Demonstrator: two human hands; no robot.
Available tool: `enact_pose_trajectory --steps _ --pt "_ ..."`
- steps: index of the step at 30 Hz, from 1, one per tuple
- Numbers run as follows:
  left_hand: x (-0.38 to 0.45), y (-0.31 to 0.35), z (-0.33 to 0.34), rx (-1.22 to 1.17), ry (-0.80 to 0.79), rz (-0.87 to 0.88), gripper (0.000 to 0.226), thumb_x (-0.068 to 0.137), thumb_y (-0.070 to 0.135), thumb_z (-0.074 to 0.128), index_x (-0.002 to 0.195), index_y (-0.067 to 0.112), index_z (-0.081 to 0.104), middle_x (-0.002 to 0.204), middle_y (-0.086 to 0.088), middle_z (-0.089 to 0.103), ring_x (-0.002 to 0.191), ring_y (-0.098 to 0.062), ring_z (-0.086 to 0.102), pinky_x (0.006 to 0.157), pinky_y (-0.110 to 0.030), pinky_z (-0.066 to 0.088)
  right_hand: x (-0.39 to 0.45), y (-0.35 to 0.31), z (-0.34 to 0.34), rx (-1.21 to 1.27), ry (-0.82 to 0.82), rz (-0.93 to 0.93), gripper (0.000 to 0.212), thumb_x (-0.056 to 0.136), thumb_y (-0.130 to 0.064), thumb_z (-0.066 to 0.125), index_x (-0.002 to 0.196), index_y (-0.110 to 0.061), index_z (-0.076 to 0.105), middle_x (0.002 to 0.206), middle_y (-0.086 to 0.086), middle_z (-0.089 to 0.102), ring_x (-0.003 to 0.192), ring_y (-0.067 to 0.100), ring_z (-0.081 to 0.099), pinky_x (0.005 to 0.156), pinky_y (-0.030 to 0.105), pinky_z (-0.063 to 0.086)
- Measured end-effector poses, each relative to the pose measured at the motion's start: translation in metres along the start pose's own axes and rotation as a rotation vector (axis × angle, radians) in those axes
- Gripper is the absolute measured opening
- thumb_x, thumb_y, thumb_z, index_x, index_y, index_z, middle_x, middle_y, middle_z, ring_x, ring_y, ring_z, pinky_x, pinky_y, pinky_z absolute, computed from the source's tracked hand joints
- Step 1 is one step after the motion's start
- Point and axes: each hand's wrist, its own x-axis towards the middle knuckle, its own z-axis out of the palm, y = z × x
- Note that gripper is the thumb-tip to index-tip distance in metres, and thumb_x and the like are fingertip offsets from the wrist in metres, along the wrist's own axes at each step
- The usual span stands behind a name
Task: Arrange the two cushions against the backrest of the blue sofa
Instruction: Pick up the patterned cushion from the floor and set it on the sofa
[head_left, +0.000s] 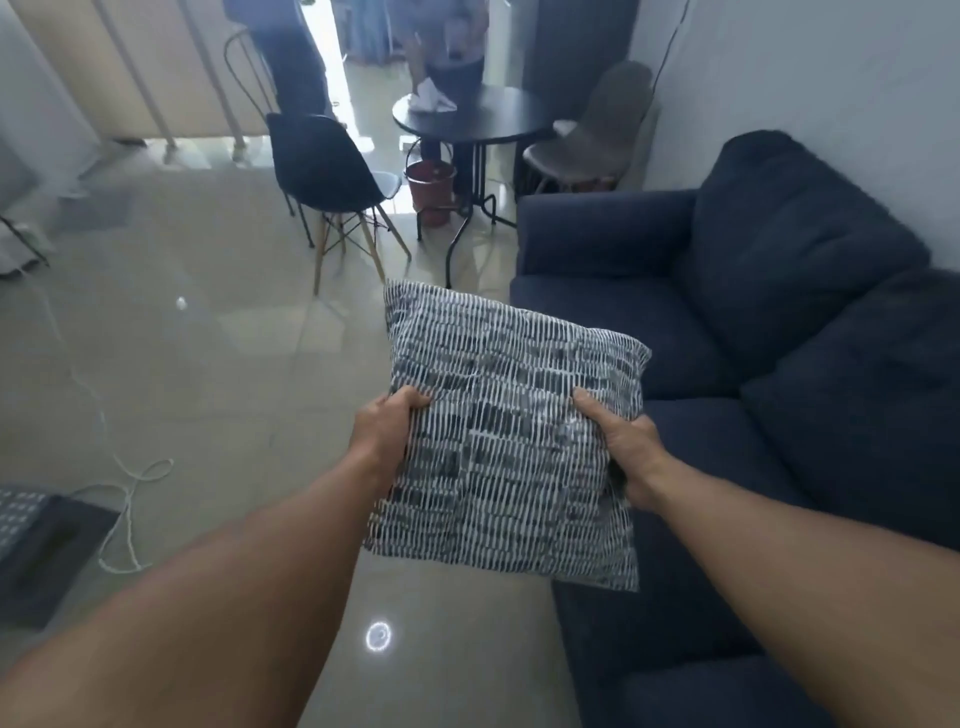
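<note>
Both hands (387, 431) clamped on cushion (506, 441)

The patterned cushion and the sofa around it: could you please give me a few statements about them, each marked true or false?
1. Both hands, left hand and right hand, grip the patterned cushion. True.
2. The cushion rests against the backrest of the blue sofa. False: it is held in the air in front of the sofa.
3. A round dark table stands beyond the sofa. True.
4. The black chair lies tipped over. False: it stands upright.
</note>
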Motion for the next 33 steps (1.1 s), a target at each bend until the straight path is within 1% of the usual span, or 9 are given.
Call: enact_pose_trajectory --steps 3,5,10,12,15,18,22,27,33 --pt "-0.006 0.038 0.030 0.033 -0.101 0.049 0.036 0.079 0.034 0.067 0.100 0.006 0.076 0.090 -0.021 0.069 0.081 -0.036 0.063 0.074 -0.055 0.057 -0.010 -0.036 -0.031 0.066 0.075 -0.123 0.158 0.034 -0.072 0.098 0.164 -0.011 0.033 0.156 0.012 0.056 0.137 0.039 0.061 0.116 0.059 0.050" --pt "-0.009 0.057 0.056 0.062 -0.174 0.064 0.034 0.088 0.031 0.066 0.107 0.004 0.076 0.089 -0.019 0.073 0.076 -0.035 0.068 0.077 -0.060 0.061 -0.016 -0.054 -0.058 0.099 0.118 -0.170 0.161 0.036 -0.072 0.095 0.168 -0.013 0.025 0.162 0.013 0.051 0.143 0.039 0.057 0.119 0.059 0.047" --pt "-0.016 0.093 0.136 0.105 -0.326 0.100 0.020 0.094 0.025 0.065 0.096 0.007 0.074 0.071 -0.010 0.076 0.052 -0.026 0.071 0.048 -0.036 0.063 -0.024 -0.081 -0.139 0.144 0.258 -0.208 0.172 0.023 -0.079 0.097 0.166 -0.008 0.030 0.161 0.013 0.053 0.144 0.037 0.056 0.122 0.056 0.045" --pt "-0.021 0.101 0.173 0.120 -0.389 0.108 0.022 0.095 0.026 0.065 0.101 0.007 0.073 0.076 -0.010 0.075 0.055 -0.027 0.071 0.052 -0.037 0.063 -0.025 -0.085 -0.172 0.160 0.268 -0.165 0.177 0.017 -0.081 0.097 0.164 -0.007 0.035 0.160 0.016 0.054 0.144 0.039 0.055 0.122 0.057 0.044" --pt "-0.027 0.107 0.229 0.162 -0.449 0.107 0.032 0.094 0.032 0.065 0.115 0.008 0.072 0.095 -0.015 0.075 0.075 -0.032 0.071 0.073 -0.048 0.063 -0.025 -0.087 -0.219 0.172 0.266 -0.113 0.175 0.011 -0.079 0.098 0.161 -0.006 0.044 0.157 0.018 0.057 0.142 0.040 0.058 0.120 0.058 0.046" --pt "-0.029 0.110 0.289 0.187 -0.507 0.111 0.032 0.092 0.036 0.066 0.114 0.013 0.071 0.099 -0.013 0.078 0.071 -0.031 0.074 0.062 -0.040 0.064 -0.025 -0.086 -0.262 0.192 0.317 -0.133 0.183 0.004 -0.081 0.095 0.164 -0.010 0.040 0.161 0.016 0.054 0.146 0.039 0.054 0.121 0.058 0.045" --pt "-0.036 0.111 0.361 0.219 -0.624 0.103 0.033 0.086 0.040 0.068 0.110 0.018 0.075 0.087 -0.007 0.083 0.068 -0.028 0.078 0.065 -0.044 0.065 -0.028 -0.085 -0.315 0.244 0.407 -0.193 0.183 0.013 -0.075 0.099 0.171 -0.017 0.026 0.170 0.014 0.043 0.155 0.037 0.044 0.125 0.061 0.039" --pt "-0.049 0.113 0.421 0.276 -0.705 0.094 0.040 0.078 0.041 0.069 0.110 0.017 0.077 0.096 -0.011 0.083 0.089 -0.036 0.078 0.087 -0.070 0.061 -0.029 -0.078 -0.357 0.289 0.495 -0.183 0.156 0.048 -0.062 0.097 0.173 -0.015 0.017 0.175 0.014 0.035 0.160 0.035 0.036 0.130 0.057 0.031" --pt "-0.046 0.115 0.468 0.350 -0.792 0.187 0.021 0.094 0.036 0.064 0.111 0.026 0.069 0.113 -0.009 0.079 0.098 -0.033 0.078 0.084 -0.058 0.066 -0.018 -0.069 -0.377 0.301 0.631 -0.158 0.170 0.038 -0.076 0.088 0.175 -0.015 0.008 0.180 0.011 0.025 0.164 0.033 0.027 0.131 0.051 0.027"
